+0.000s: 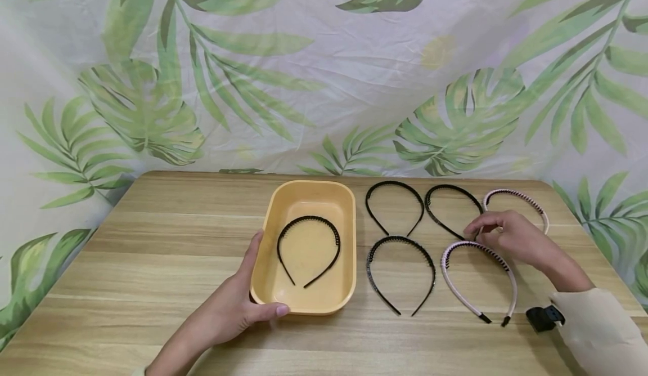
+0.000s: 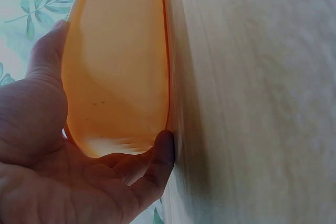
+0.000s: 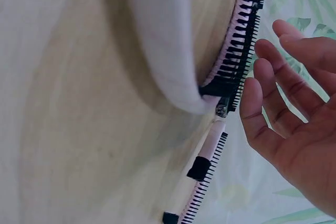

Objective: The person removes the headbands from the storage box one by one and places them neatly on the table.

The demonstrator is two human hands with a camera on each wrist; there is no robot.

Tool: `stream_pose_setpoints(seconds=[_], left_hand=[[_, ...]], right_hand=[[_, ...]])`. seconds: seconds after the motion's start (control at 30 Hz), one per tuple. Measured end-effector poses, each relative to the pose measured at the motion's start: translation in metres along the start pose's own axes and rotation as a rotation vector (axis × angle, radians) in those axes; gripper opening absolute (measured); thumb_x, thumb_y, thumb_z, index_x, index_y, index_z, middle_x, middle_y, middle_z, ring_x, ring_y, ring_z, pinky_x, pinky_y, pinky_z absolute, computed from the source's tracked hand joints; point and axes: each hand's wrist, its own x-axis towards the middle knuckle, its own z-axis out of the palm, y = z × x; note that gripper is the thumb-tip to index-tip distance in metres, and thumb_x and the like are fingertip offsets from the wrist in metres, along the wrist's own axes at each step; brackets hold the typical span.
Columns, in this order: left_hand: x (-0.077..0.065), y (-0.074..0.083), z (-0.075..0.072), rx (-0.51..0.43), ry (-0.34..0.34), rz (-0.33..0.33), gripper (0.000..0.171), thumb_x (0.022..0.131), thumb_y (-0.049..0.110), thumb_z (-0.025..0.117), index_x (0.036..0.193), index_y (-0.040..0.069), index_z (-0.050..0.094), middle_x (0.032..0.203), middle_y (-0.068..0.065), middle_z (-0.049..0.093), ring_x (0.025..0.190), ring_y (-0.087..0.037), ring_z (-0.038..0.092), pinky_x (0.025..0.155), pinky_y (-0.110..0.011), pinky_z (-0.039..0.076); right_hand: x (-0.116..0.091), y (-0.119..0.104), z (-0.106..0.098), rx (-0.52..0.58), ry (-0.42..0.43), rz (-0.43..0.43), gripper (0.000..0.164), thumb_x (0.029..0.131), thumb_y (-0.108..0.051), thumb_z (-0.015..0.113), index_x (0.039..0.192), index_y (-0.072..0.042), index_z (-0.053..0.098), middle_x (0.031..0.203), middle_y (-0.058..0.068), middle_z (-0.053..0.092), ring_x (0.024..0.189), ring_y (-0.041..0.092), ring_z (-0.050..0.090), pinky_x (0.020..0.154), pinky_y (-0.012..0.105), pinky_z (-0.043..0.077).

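Observation:
My left hand (image 1: 230,303) grips a yellow plastic tub (image 1: 349,241) at its near left corner, thumb over the near rim. In the left wrist view its fingers (image 2: 160,163) curve beneath the tub's end. A black toothed headband (image 1: 310,217) lies inside. My right hand (image 1: 513,238) hovers among the headbands on the right, fingers loosely bent and holding nothing. Just in front of it lies a pink headband (image 1: 513,286) with black teeth. Behind it are a black headband (image 1: 450,186) and another pink headband (image 1: 531,200), both partly hidden by the hand.
Between the tub and the right hand lie a plain black headband (image 1: 394,183) at the back and a dark, speckled headband (image 1: 400,238) in front. All rest on a wood-grain table (image 1: 167,241). A leaf-patterned cloth (image 1: 354,83) hangs behind the table's far edge.

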Motion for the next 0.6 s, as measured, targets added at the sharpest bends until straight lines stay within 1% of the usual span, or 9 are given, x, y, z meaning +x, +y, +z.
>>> stream_pose_setpoints(seconds=[0.13, 0.33, 0.5, 0.6], left_hand=[[0.000, 0.000, 0.000, 0.001, 0.000, -0.002, 0.133, 0.080, 0.043, 0.091, 0.169, 0.031, -0.008, 0.168, -0.023, 0.032, 0.121, -0.021, 0.061, 0.102, -0.015, 0.042], [0.000, -0.001, 0.000, 0.007, -0.001, -0.001, 0.134, 0.080, 0.045, 0.090, 0.169, 0.032, -0.010, 0.169, -0.024, 0.030, 0.124, -0.022, 0.060, 0.102, -0.015, 0.041], [0.000, -0.001, 0.000, 0.024, 0.003, 0.003, 0.133, 0.080, 0.045, 0.091, 0.169, 0.032, -0.009, 0.168, -0.024, 0.031, 0.123, -0.022, 0.060, 0.102, -0.018, 0.042], [0.000, -0.001, 0.000, 0.017, 0.002, 0.002, 0.133, 0.081, 0.044, 0.091, 0.169, 0.031, -0.009, 0.168, -0.024, 0.031, 0.124, -0.023, 0.060, 0.103, -0.018, 0.042]], right_hand=[[0.000, -0.006, -0.001, -0.013, 0.013, -0.011, 0.019, 0.095, 0.001, 0.068, 0.108, -0.006, 0.079, 0.103, 0.007, 0.077, 0.090, -0.004, 0.059, 0.074, 0.022, 0.051], [0.001, -0.016, -0.001, -0.033, 0.032, -0.023, 0.015, 0.097, -0.003, 0.069, 0.107, -0.006, 0.079, 0.096, 0.003, 0.073, 0.083, -0.001, 0.056, 0.070, 0.024, 0.048], [0.001, -0.024, 0.000, -0.040, 0.036, -0.037, 0.014, 0.097, -0.007, 0.071, 0.108, -0.007, 0.079, 0.097, 0.003, 0.074, 0.083, -0.001, 0.056, 0.069, 0.024, 0.049], [0.003, -0.030, -0.001, -0.047, 0.033, -0.046, 0.014, 0.098, -0.008, 0.071, 0.109, -0.008, 0.079, 0.098, 0.002, 0.074, 0.084, -0.001, 0.057, 0.069, 0.025, 0.049]])
